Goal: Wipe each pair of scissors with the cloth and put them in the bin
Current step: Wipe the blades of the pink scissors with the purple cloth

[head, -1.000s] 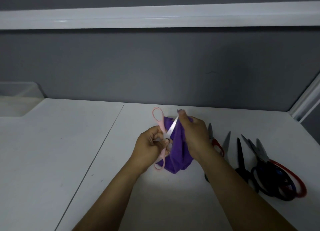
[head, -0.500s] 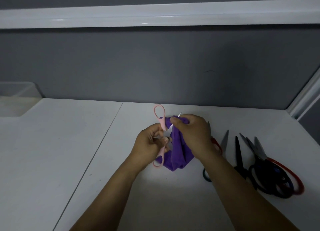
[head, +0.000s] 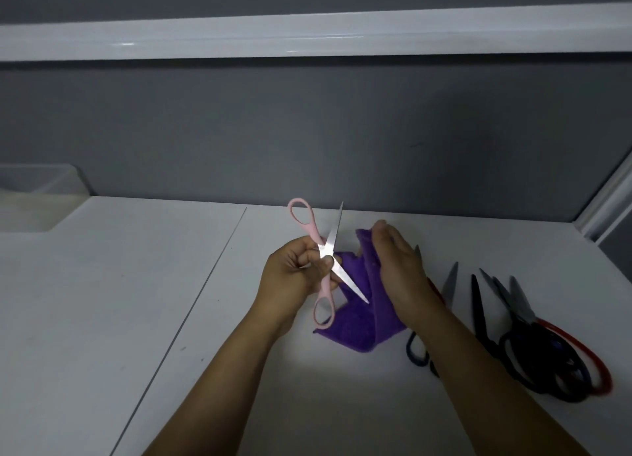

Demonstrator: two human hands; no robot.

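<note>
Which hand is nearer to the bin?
Left. The left hand, gripping the pink scissors, is to the right of the bin. The right hand, holding the cloth, is even farther right.

White table [head: 102,301], seam [head: 205,284] running front to back, left of table's middle; dark speck [head: 183,348] by it. Grey wall [head: 307,131] behind table. White ledge [head: 307,31] above. White trim [head: 608,199] at table's far-right corner.

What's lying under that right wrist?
Grey-bladed scissors lie on the white table: a blade and a dark blue handle loop show; the right hand and wrist cover their middle.
</note>
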